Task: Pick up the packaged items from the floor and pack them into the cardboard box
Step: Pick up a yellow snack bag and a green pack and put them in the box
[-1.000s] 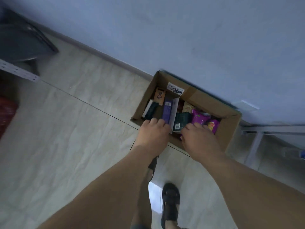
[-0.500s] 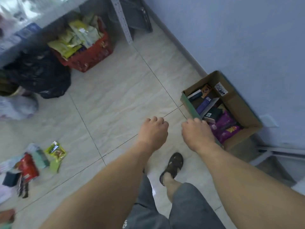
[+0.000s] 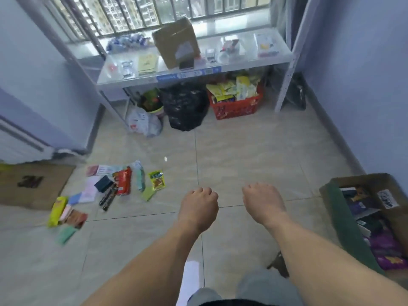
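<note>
Several packaged items lie scattered on the tiled floor at the left, among them a red packet (image 3: 123, 181), a yellow-green snack pouch (image 3: 157, 180) and a yellow bar (image 3: 57, 210). The open cardboard box (image 3: 326, 190) stands by the right wall, with purple and dark packets inside. My left hand (image 3: 198, 205) and my right hand (image 3: 263, 202) hang side by side over the bare floor in the middle. Their fingers curl loosely downward and hold nothing. Both hands are well apart from the packets and from the box.
A metal shelf (image 3: 220, 72) under the window carries a closed cardboard box (image 3: 175, 41) and small items. Beneath it sit a red basket of snacks (image 3: 237, 107), a black bag (image 3: 184, 107) and a white bag (image 3: 141, 121). A flat cardboard sheet (image 3: 31, 184) lies at far left.
My view has swung left, away from the box toward the shelf and the scattered packets. Both hands left the box rim and now hang empty over the floor.
</note>
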